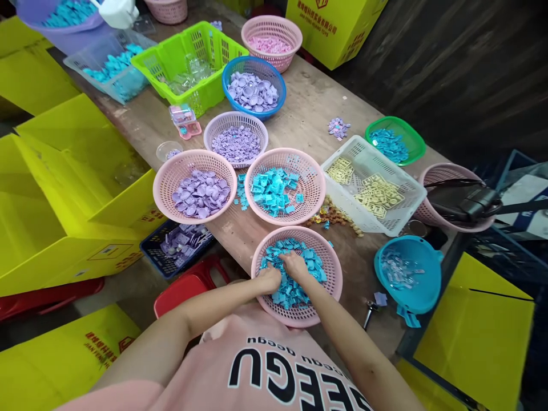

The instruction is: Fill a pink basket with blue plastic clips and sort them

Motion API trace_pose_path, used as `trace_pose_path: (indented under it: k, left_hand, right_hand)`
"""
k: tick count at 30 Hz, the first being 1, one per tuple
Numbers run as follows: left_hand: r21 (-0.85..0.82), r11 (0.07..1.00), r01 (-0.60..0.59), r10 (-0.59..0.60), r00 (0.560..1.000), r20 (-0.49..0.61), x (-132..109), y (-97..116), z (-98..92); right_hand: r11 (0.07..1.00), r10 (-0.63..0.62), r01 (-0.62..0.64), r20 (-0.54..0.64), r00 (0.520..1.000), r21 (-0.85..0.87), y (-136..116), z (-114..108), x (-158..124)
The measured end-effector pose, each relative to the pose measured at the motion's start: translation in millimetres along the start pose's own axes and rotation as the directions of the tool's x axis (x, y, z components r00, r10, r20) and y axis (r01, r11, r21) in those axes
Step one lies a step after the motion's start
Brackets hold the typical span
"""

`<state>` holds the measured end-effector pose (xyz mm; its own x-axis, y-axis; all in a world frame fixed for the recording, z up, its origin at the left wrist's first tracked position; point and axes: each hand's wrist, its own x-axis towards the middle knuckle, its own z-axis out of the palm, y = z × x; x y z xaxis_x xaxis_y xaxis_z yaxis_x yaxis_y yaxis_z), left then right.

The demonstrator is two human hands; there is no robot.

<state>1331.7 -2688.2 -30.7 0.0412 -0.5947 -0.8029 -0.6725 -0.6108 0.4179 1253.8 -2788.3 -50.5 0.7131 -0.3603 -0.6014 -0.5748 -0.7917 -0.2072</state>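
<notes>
Both sets of fingers are curling down into the heap of small teal plastic pieces (295,279), the left hand (269,278) and the right hand (294,265) sitting side by side and touching the pile; honestly can't tell if either one is actually pinching a piece or just raking through, the fingertips are buried. Those pieces are filling the pink round basket (327,299) right at the near edge of the desk (299,114), up against the person's pink shirt (274,371). Looks to me like the picking-out stage, so the next bit is probably calling for one piece getting separated cleanly from the tangle. Just beyond are sitting another pink basket of teal bits (312,191), a pink basket of lilac discs (166,188), and a white crate of yellowish parts (406,211) toward the right edge.
</notes>
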Motion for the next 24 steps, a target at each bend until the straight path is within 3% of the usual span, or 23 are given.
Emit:
trace_pose_path:
  k: [3, 7, 10, 12, 14, 16, 18, 21, 24]
  left_hand:
    - [0.056, 0.998, 0.012, -0.012, 1.0, 0.002, -8, -3, -2.4]
    - [-0.067, 0.998, -0.011, 0.003, 0.994, -0.111, -8, -9, -7.8]
    - [-0.34, 0.939, -0.062, -0.024, 0.969, -0.244, 0, -12, -14.4]
    - [-0.488, 0.864, -0.123, -0.003, 0.968, -0.25, 6, -11, -19.4]
    - [-0.571, 0.804, -0.164, 0.029, 0.971, -0.238, 11, -7, -24.4]
    - [-0.568, 0.806, -0.169, 0.03, 0.969, -0.246, 15, -1, -29.3]
    - [-0.495, 0.855, -0.152, 0.014, 0.962, -0.271, 17, 3, -34.0]
    - [-0.308, 0.937, -0.167, 0.065, 0.947, -0.316, 16, 5, -39.9]
    - [-0.157, 0.968, -0.196, 0.139, 0.94, -0.313, 15, 2, -45.0]
  right_hand:
    - [0.999, 0.034, -0.034, 0.024, 0.999, 0.013, 1, 7, 10]
    - [0.923, 0.048, -0.042, -0.007, 0.999, 0.382, 25, 0, 8]
    - [0.654, 0.033, -0.059, 0.049, 0.998, 0.754, 40, -8, -3]
    - [0.369, 0.064, -0.139, 0.125, 0.99, 0.919, 44, -8, -11]
    - [0.119, 0.087, -0.203, 0.193, 0.977, 0.972, 42, -5, -18]
    - [0.02, 0.118, -0.226, 0.222, 0.968, 0.974, 37, -1, -23]
    - [0.067, 0.225, -0.203, 0.183, 0.957, 0.977, 31, 1, -25]
    - [0.28, 0.376, -0.079, -0.034, 0.926, 0.957, 27, -1, -24]
    - [0.479, 0.207, 0.033, -0.15, 0.967, 0.877, 32, -1, -23]
